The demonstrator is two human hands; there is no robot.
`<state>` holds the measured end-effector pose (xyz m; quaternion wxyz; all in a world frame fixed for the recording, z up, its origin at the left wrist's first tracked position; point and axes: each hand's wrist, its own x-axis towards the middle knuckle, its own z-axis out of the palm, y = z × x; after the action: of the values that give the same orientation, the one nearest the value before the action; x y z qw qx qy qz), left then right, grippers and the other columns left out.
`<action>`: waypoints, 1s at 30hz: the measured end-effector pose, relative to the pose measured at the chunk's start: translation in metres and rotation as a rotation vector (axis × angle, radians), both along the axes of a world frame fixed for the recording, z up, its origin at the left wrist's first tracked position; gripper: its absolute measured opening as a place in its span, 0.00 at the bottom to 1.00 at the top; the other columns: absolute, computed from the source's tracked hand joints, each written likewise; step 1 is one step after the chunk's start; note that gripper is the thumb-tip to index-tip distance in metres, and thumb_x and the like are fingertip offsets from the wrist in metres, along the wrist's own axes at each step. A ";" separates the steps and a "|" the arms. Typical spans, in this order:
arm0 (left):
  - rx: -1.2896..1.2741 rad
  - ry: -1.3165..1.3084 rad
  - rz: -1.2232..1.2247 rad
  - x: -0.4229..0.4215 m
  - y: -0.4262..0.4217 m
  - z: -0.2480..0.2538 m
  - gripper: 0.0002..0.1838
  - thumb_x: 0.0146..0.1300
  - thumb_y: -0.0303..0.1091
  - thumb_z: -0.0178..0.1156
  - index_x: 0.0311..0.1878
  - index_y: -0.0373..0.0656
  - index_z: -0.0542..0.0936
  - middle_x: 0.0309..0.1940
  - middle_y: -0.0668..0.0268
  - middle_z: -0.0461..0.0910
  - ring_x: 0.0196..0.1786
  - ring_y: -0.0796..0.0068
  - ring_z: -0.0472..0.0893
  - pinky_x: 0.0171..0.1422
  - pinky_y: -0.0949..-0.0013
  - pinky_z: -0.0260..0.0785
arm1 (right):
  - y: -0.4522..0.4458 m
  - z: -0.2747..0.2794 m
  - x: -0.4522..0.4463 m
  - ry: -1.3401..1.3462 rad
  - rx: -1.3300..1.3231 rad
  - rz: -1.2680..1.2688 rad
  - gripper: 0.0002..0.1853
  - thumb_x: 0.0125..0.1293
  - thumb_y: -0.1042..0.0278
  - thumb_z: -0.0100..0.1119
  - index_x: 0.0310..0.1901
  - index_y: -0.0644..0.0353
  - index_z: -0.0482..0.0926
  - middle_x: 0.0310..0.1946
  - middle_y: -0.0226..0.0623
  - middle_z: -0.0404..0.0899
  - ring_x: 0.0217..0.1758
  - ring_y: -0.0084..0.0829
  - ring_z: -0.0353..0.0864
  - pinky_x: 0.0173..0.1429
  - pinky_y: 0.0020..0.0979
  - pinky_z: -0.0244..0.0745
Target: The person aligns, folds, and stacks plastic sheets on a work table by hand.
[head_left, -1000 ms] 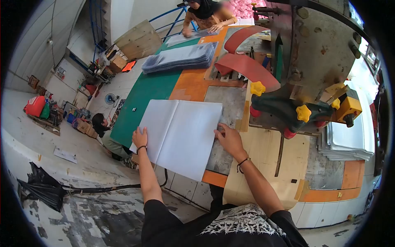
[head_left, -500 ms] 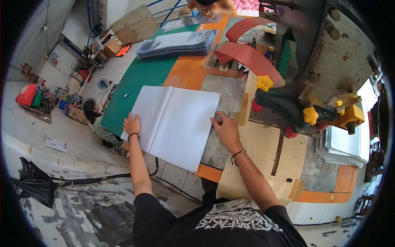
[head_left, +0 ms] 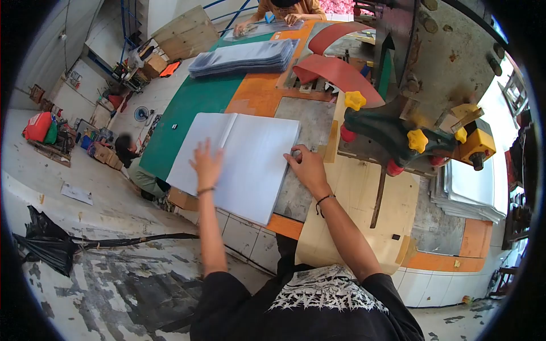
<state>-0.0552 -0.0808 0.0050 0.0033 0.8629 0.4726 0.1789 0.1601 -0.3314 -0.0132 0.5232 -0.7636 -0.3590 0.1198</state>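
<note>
A thick stack of large white paper sheets (head_left: 250,170), with a fold line running down it like an open book, lies at the table's near edge. My left hand (head_left: 207,165) is over its left half, fingers spread and blurred by motion; whether it touches the paper I cannot tell. At the right edge of the stack, my right hand (head_left: 309,169) has thumb and forefinger bent together in a pinch on the sheets' edge. A small dark spot shows between those fingertips, too small to name.
Right of the stack stands a machine with a dark green bracket (head_left: 387,128), yellow knobs (head_left: 417,140) and red guards (head_left: 341,74). Clear plastic sheets (head_left: 244,58) are piled farther back. Another person's hands (head_left: 294,20) work at the far end. More white sheets (head_left: 469,190) lie right.
My left hand has lifted from the stack's left edge and swept right, across the fold line's near side. My right hand stays at the right edge. The view has shifted slightly.
</note>
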 end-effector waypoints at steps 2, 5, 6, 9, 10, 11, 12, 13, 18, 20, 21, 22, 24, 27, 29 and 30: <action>0.046 0.026 -0.106 0.021 -0.077 -0.004 0.38 0.67 0.55 0.58 0.76 0.49 0.63 0.77 0.49 0.57 0.79 0.40 0.52 0.77 0.27 0.34 | -0.002 0.001 -0.002 -0.040 -0.025 0.016 0.19 0.63 0.53 0.69 0.45 0.62 0.83 0.24 0.45 0.83 0.28 0.42 0.84 0.36 0.38 0.77; -0.024 -0.042 -0.165 0.042 -0.171 -0.006 0.37 0.67 0.56 0.59 0.75 0.48 0.66 0.76 0.48 0.58 0.78 0.41 0.54 0.77 0.28 0.38 | -0.003 0.002 -0.007 -0.045 0.011 0.058 0.20 0.65 0.51 0.66 0.46 0.61 0.82 0.26 0.45 0.84 0.30 0.45 0.85 0.38 0.42 0.79; -0.051 -0.027 -0.167 0.047 -0.192 -0.006 0.36 0.67 0.55 0.59 0.74 0.48 0.67 0.76 0.49 0.59 0.78 0.41 0.54 0.77 0.29 0.38 | -0.005 0.005 -0.008 -0.093 -0.007 0.067 0.18 0.66 0.52 0.65 0.46 0.61 0.82 0.27 0.45 0.84 0.30 0.45 0.85 0.37 0.42 0.78; -0.092 -0.024 -0.180 0.047 -0.223 -0.010 0.33 0.67 0.52 0.60 0.72 0.48 0.71 0.76 0.50 0.60 0.78 0.42 0.55 0.77 0.32 0.40 | -0.014 0.018 -0.018 -0.155 0.077 0.111 0.14 0.70 0.57 0.61 0.44 0.62 0.82 0.26 0.44 0.84 0.28 0.42 0.84 0.35 0.38 0.77; -0.079 -0.052 -0.194 0.045 -0.220 -0.014 0.32 0.67 0.51 0.60 0.71 0.48 0.71 0.75 0.51 0.61 0.78 0.43 0.55 0.78 0.33 0.40 | -0.020 0.032 -0.024 -0.123 0.196 0.125 0.13 0.71 0.60 0.60 0.43 0.63 0.82 0.25 0.43 0.83 0.26 0.40 0.83 0.34 0.36 0.76; -0.066 -0.082 -0.210 0.042 -0.219 -0.016 0.31 0.68 0.50 0.60 0.71 0.48 0.72 0.75 0.52 0.61 0.78 0.44 0.56 0.78 0.34 0.40 | -0.028 0.047 -0.031 -0.093 0.315 0.135 0.12 0.73 0.62 0.58 0.42 0.64 0.82 0.24 0.43 0.82 0.25 0.38 0.82 0.33 0.34 0.75; -0.022 -0.063 -0.203 0.042 -0.220 -0.013 0.29 0.69 0.50 0.59 0.69 0.47 0.74 0.74 0.53 0.65 0.77 0.46 0.59 0.78 0.36 0.42 | -0.047 0.080 -0.046 0.135 0.468 0.160 0.10 0.74 0.68 0.55 0.40 0.65 0.82 0.24 0.41 0.82 0.24 0.36 0.80 0.32 0.31 0.74; -0.019 -0.064 -0.211 0.044 -0.219 -0.015 0.30 0.69 0.50 0.59 0.70 0.47 0.73 0.74 0.53 0.64 0.77 0.46 0.59 0.78 0.36 0.42 | -0.070 0.099 -0.055 0.080 0.528 0.158 0.09 0.72 0.69 0.57 0.38 0.66 0.82 0.24 0.39 0.81 0.25 0.35 0.80 0.33 0.32 0.74; -0.004 -0.051 -0.208 0.041 -0.218 -0.014 0.29 0.69 0.51 0.60 0.69 0.48 0.74 0.74 0.52 0.64 0.77 0.46 0.60 0.79 0.36 0.43 | -0.222 0.133 -0.036 -0.547 1.004 0.201 0.13 0.59 0.69 0.61 0.19 0.55 0.70 0.17 0.28 0.64 0.17 0.26 0.66 0.24 0.32 0.59; -0.004 -0.058 -0.203 0.042 -0.219 -0.018 0.29 0.68 0.50 0.60 0.69 0.50 0.74 0.75 0.55 0.64 0.77 0.48 0.60 0.80 0.40 0.43 | -0.282 0.127 -0.002 -0.804 0.976 -0.335 0.16 0.67 0.68 0.56 0.20 0.55 0.68 0.18 0.26 0.61 0.19 0.25 0.62 0.24 0.31 0.55; 0.022 -0.086 -0.219 0.041 -0.219 -0.020 0.27 0.68 0.48 0.61 0.67 0.48 0.76 0.72 0.55 0.67 0.75 0.49 0.63 0.79 0.40 0.44 | -0.317 0.131 0.025 -0.890 0.749 -0.636 0.15 0.69 0.70 0.54 0.23 0.58 0.68 0.21 0.29 0.64 0.23 0.25 0.63 0.28 0.30 0.57; 0.053 -0.117 -0.239 0.039 -0.219 -0.019 0.25 0.68 0.46 0.62 0.65 0.47 0.78 0.70 0.56 0.70 0.73 0.50 0.66 0.79 0.41 0.45 | -0.351 0.135 0.052 -0.948 0.493 -0.919 0.13 0.71 0.73 0.51 0.25 0.61 0.69 0.23 0.31 0.67 0.26 0.25 0.64 0.31 0.28 0.60; 0.084 -0.252 -0.275 0.042 -0.233 -0.008 0.20 0.67 0.42 0.63 0.59 0.45 0.80 0.63 0.57 0.76 0.67 0.53 0.72 0.76 0.43 0.50 | -0.389 0.131 0.099 -0.610 0.264 -0.976 0.11 0.74 0.71 0.50 0.44 0.69 0.81 0.40 0.38 0.84 0.49 0.32 0.81 0.59 0.32 0.73; 0.070 -0.543 -0.373 0.043 -0.275 0.019 0.10 0.65 0.32 0.64 0.48 0.42 0.82 0.47 0.60 0.83 0.51 0.58 0.79 0.65 0.50 0.62 | -0.419 0.077 0.153 -0.663 -0.375 -0.723 0.23 0.74 0.60 0.54 0.66 0.59 0.72 0.68 0.46 0.71 0.74 0.44 0.66 0.77 0.44 0.56; -0.017 -0.655 -0.563 0.044 -0.308 0.021 0.06 0.64 0.27 0.63 0.43 0.41 0.83 0.37 0.61 0.83 0.40 0.59 0.80 0.51 0.56 0.68 | -0.401 0.040 0.141 -0.778 -0.820 -0.729 0.40 0.66 0.35 0.57 0.73 0.51 0.65 0.74 0.41 0.63 0.80 0.43 0.55 0.81 0.52 0.42; -0.094 -0.674 -0.684 0.041 -0.321 0.017 0.05 0.64 0.25 0.62 0.42 0.42 0.83 0.34 0.61 0.83 0.36 0.58 0.80 0.44 0.58 0.69 | -0.399 0.039 0.135 -0.731 -0.778 -0.741 0.42 0.63 0.33 0.58 0.73 0.49 0.66 0.75 0.40 0.62 0.81 0.42 0.53 0.82 0.52 0.40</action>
<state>-0.0143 -0.4021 0.0224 0.2536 0.8618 0.1421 0.4157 0.2953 -0.7303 0.0258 0.0592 -0.9621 -0.1569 -0.2150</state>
